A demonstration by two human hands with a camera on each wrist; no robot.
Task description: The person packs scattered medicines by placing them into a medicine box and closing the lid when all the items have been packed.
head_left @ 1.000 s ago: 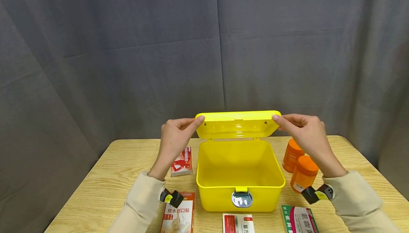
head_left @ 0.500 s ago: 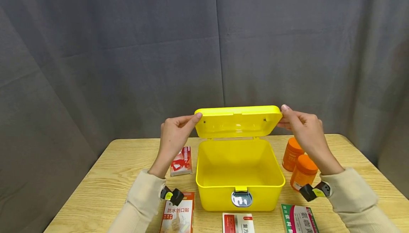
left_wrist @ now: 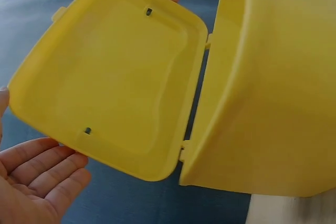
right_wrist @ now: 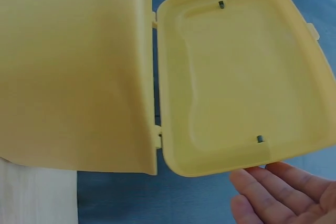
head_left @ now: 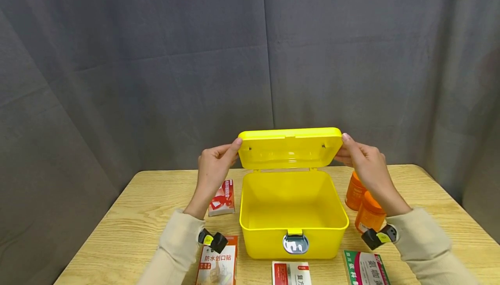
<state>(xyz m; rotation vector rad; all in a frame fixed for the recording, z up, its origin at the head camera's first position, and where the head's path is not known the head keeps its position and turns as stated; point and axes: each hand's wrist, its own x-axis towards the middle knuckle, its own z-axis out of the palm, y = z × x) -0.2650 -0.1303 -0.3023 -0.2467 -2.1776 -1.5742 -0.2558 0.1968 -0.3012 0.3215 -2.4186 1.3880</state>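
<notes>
A yellow plastic box [head_left: 261, 246] with a silver latch [head_left: 295, 244] stands in the middle of the table, its inside bare. Its hinged lid [head_left: 289, 152] is raised and tilts up at the back. At the lid's left corner, my left hand [head_left: 212, 167] holds the edge, thumb in front and fingers at the side. The right hand [head_left: 366, 167] does likewise at the opposite corner. In the left wrist view, extended left fingers [left_wrist: 50, 169] meet the lid's rim. From the right wrist, the right fingers [right_wrist: 278, 192] touch the other side edge; that thumb is out of frame there.
To the left lie a red-and-white carton [head_left: 222, 198] and a bandage carton [head_left: 216, 261]. A red-and-white carton [head_left: 291, 272] lies in front, a green-and-white one [head_left: 366, 268] front right. Two orange jars [head_left: 369, 215] stand right, beneath the right forearm. A grey curtain [head_left: 195, 81] hangs behind.
The lid has tipped slightly farther up and back. My right thumb has come off the lid's front and settled at its corner, and the right hand has shifted a little left.
</notes>
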